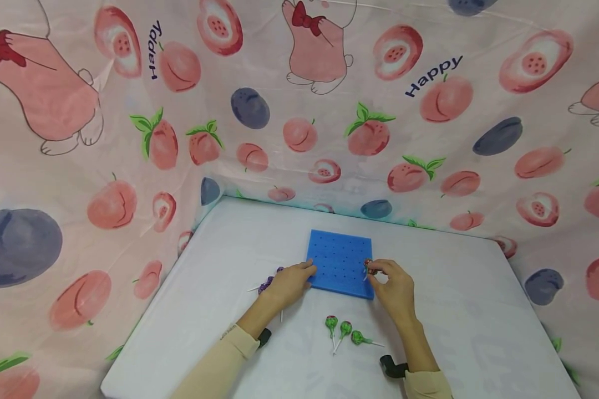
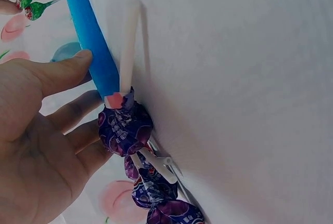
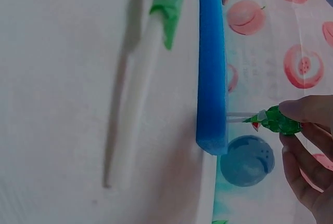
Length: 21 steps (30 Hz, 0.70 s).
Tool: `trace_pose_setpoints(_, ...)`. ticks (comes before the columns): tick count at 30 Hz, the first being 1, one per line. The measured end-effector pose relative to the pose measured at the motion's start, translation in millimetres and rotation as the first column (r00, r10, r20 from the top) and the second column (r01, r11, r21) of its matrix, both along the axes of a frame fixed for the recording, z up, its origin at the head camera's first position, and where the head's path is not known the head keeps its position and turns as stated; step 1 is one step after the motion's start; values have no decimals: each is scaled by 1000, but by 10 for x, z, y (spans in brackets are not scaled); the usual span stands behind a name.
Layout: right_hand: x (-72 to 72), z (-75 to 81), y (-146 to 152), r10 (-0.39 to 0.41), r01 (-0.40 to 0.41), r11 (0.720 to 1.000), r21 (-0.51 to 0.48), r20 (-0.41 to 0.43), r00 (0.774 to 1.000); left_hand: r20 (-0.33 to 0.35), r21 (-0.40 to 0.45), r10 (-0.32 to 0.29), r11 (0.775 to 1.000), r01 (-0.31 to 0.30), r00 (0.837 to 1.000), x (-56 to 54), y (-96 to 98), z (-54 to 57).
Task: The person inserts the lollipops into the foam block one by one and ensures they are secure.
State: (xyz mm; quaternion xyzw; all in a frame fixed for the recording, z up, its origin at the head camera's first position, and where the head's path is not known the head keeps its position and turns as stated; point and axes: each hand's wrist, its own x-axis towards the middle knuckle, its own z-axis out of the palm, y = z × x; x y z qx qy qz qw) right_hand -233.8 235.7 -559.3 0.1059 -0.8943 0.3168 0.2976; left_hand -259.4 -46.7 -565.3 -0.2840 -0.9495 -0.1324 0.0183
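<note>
A blue foam board (image 1: 341,260) dotted with small holes lies on the table. My left hand (image 1: 290,285) rests on its left edge, thumb and fingers touching the foam. Purple-wrapped lollipops (image 2: 125,128) lie beside that hand, partly covered by it in the head view. At the board's right edge, my right hand (image 1: 395,288) pinches a green-wrapped lollipop (image 3: 281,121) between thumb and fingertips. Its white stick points down to the foam, close to a second stick. Two green heads show there in the left wrist view, one overlapping the fingers.
Three more green lollipops (image 1: 345,328) lie on the white table (image 1: 459,310) between the forearms, sticks pointing toward the near side. A fruit-patterned cloth (image 1: 299,111) hangs behind and along both sides of the table.
</note>
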Motion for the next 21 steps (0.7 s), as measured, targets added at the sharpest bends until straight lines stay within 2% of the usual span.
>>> trace_pose_setpoints(21, -1, -25, -30, 13, -12, 1000, -25, 27, 1000, 6, 7, -3, 1000, 3, 1000, 7, -13, 28)
